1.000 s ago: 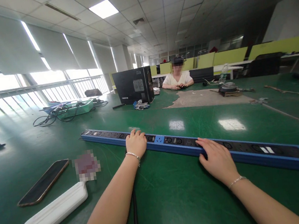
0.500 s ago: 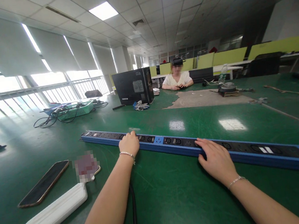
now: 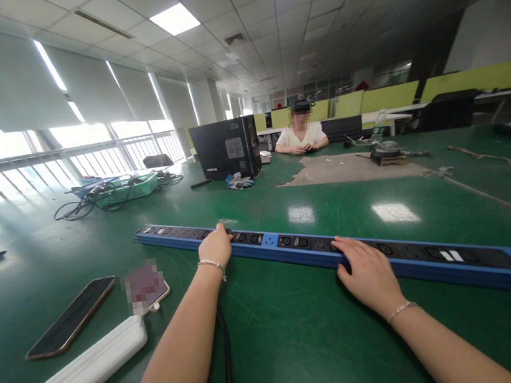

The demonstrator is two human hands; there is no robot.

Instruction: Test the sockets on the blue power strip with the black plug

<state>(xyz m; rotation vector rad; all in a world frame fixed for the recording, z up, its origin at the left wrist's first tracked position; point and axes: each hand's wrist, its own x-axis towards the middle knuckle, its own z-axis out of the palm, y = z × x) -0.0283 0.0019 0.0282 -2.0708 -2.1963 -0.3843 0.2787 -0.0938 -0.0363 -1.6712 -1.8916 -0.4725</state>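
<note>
A long blue and black power strip (image 3: 307, 242) lies slantwise across the green table, its rows of sockets facing up. My left hand (image 3: 215, 246) is closed over its left half, fingers curled at the sockets. A small dark patch shows by those fingertips, but what they pinch is hidden. Further right, my right hand (image 3: 367, 271) grips the strip, fingers over the top and thumb against the near side. A black cable (image 3: 228, 358) comes out from beneath my left forearm and runs down to the near edge of the view.
On the left lie a phone (image 3: 72, 317), a white power strip (image 3: 86, 377) and a blurred-out item (image 3: 146, 287). Farther back are a green basket (image 3: 135, 187) with cables, a black computer case (image 3: 224, 148), gloves (image 3: 239, 181) and a seated person (image 3: 301, 138).
My left hand has shifted slightly left along the strip, and its wrist has turned a little. My right hand keeps its hold. The whole view has slid slightly.
</note>
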